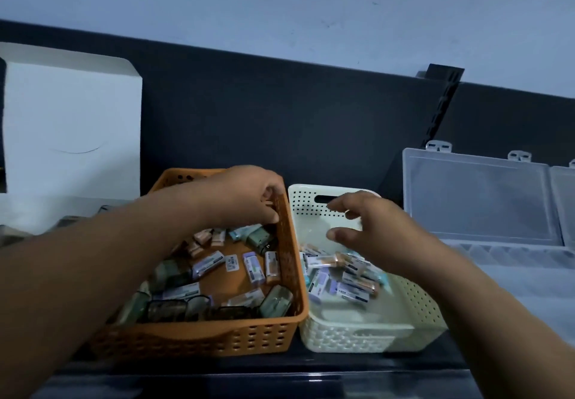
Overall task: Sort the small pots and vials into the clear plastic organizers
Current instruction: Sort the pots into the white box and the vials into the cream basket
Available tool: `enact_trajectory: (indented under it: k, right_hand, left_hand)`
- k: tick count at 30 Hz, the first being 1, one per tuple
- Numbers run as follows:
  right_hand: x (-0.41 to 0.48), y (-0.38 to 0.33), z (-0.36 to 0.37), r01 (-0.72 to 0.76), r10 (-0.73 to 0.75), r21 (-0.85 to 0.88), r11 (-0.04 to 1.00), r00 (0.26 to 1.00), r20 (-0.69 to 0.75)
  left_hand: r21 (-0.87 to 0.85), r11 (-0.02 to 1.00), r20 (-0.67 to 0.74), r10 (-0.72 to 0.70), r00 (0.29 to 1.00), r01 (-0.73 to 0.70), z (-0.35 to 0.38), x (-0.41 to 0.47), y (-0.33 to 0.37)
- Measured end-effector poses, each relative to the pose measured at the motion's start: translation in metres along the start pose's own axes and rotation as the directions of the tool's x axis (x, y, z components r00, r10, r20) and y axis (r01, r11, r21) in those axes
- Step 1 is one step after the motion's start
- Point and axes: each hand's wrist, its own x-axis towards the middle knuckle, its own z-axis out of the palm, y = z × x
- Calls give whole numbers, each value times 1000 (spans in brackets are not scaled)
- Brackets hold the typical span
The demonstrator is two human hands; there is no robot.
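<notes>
small pots and vials (253, 269) lie loose in an orange basket (193, 339) and a cream basket (351, 338), side by side on a dark table (280, 380) by a pale wall (280, 0). clear organizers (479, 199) stand open at right, cut off by the frame. left hand (245, 199) curls at the orange basket's far rim; whether it grips anything cannot be told. right hand (370, 227), blurred, fingers spread, hovers over the cream basket.

The orange basket (193, 336) and cream basket (357, 339) stand touching, side by side; a strip of bare table (280, 377) runs along the front edge, while the upright lid (476, 199) of the clear organizer (510, 258) walls the right rear
</notes>
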Motion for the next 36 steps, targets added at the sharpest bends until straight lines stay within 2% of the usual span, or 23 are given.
enact_trajectory:
  k: [3, 8, 12, 19, 22, 27, 31, 34, 36]
  right_hand:
    - [15, -38, 11, 137, -138, 14, 990, 987, 79]
    - [43, -91, 42, 327, -306, -35, 944, 913, 268]
    - [66, -116, 69, 401, -332, -83, 912, 843, 423]
    - [79, -128, 104, 472, -257, -254, 844, 772, 582]
    - [78, -125, 96, 468, -254, -290, 835, 795, 550]
    - [75, -101, 48, 295, -229, -249, 922, 938, 261]
    - [57, -69, 16, 127, -115, -162, 979, 990, 83]
    - [41, -50, 9, 28, -22, -130, 991, 999, 48]
    - [30, -38, 7, -30, 35, -112, 993, 999, 39]
  left_hand:
    - [88, 993, -51, -68, 996, 72, -11, -18, -34]
    - [102, 987, -113, -111, 987, 123, -15, -49, -74]
    - [59, 989, -127, -125, 984, 133, -11, -63, -91]
    - [-17, 996, -134, -91, 987, 89, -4, -69, -100]
    - [-39, 997, -122, -70, 990, 66, -3, -67, -98]
    - [-8, 1000, -62, -12, 998, 11, 2, -55, -84]
    - [96, 990, 108, 95, 990, -105, 14, -36, -61]
    - [212, 942, 267, 200, 943, -260, 27, -24, -42]
    - [288, 907, 326, 208, 922, -306, 39, -18, -34]
